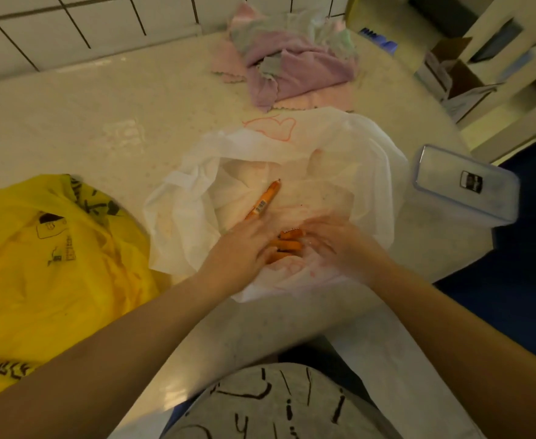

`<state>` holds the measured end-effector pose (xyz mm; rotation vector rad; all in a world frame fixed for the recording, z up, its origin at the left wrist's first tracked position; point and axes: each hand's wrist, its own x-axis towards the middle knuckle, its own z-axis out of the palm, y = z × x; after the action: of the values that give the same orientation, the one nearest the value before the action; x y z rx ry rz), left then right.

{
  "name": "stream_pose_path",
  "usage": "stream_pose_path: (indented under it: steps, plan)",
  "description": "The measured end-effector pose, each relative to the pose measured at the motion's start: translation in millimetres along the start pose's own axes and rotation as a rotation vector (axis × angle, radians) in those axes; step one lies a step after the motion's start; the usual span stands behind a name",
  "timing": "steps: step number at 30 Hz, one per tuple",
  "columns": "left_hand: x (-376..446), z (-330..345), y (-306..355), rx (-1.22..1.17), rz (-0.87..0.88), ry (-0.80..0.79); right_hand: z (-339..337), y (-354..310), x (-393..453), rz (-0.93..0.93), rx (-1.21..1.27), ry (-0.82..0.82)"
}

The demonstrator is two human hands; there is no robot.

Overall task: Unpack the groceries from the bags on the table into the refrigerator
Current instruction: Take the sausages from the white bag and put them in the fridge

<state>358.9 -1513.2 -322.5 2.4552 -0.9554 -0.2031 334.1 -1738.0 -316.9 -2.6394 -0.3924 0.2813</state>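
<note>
A white plastic bag [339, 147] lies open in the middle of the table. Inside it are several orange stick-shaped packets [287, 245], and one more orange packet [265, 201] with a barcode lies further in, pointing away from me. My left hand [244, 245] reaches into the bag, its fingers curled on the bunch of packets. My right hand [339, 245] is in the bag too, partly behind the thin plastic, its fingers at the other end of the same bunch. A yellow plastic bag [54, 264] with black print sits at the left.
A clear lidded plastic box [466, 182] stands at the table's right edge. A heap of pink, purple and green cloths [292, 58] lies at the back. A white tiled wall [70, 23] runs behind the table. Open cardboard boxes [456, 74] stand on the floor at the right.
</note>
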Motion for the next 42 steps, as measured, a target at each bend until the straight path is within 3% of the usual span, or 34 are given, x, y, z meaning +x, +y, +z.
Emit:
stream_pose_path:
  steps: [2, 5, 9, 14, 20, 31, 42]
  plan:
    - [16, 1, -11, 0.038, -0.147, 0.021, 1, 5, 15, 0.058, -0.053, -0.020]
    - [24, 7, -29, 0.113, -0.355, -0.100, 7, 17, 26, 0.088, -0.154, -0.128]
    - [23, 14, -40, 0.054, -0.458, -0.123, 8, 28, 25, 0.077, -0.264, -0.130]
    - [24, 15, -43, 0.067, -0.418, -0.025, 5, 36, 32, 0.066, -0.335, -0.149]
    - [36, 13, -46, 0.047, -0.456, -0.020, 2, 41, 40, 0.021, -0.336, -0.170]
    - [65, 6, -39, 0.010, -0.237, -0.069, -10, 47, 61, -0.139, -0.279, -0.062]
    - [65, 9, -51, -0.046, -0.255, -0.041, 1, 48, 86, -0.218, -0.296, 0.039]
